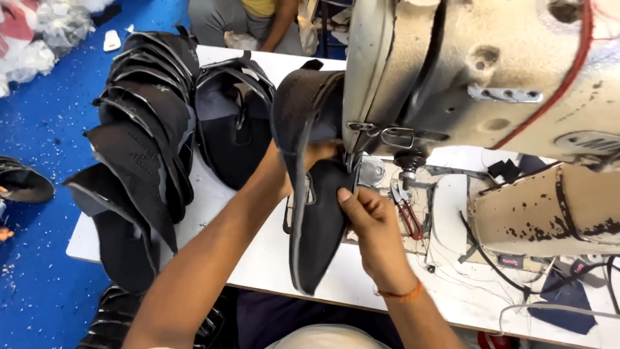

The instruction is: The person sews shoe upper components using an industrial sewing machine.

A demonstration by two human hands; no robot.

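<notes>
A black shoe upper (316, 220) is held at the needle end of a worn cream sewing machine (478, 71) by both hands. The right hand (374, 226) is closed on the upper's right edge, with the thumb and fingertips pinched together on the fabric just below the machine's foot. An orange band (402, 295) is worn on its wrist. The left hand (310, 158) is mostly hidden behind the curled top of the upper; it is pressed against the fabric from the far side, but whether its fingers are closed on it cannot be told. The upper is stood nearly on edge between the two hands, its top bent over the left hand and its lower end hung past the near edge of the white table (271, 258).

Just to the right of the right hand, small red-handled snips (410, 218) are laid on the machine bed. To the left of the left forearm, a stack of black uppers (152, 129) is piled on the table, and a second, smaller pile (232, 123) is set between that stack and the left hand. Beyond the table, part of a seated person (248, 22) is seen above a blue floor (39, 129).
</notes>
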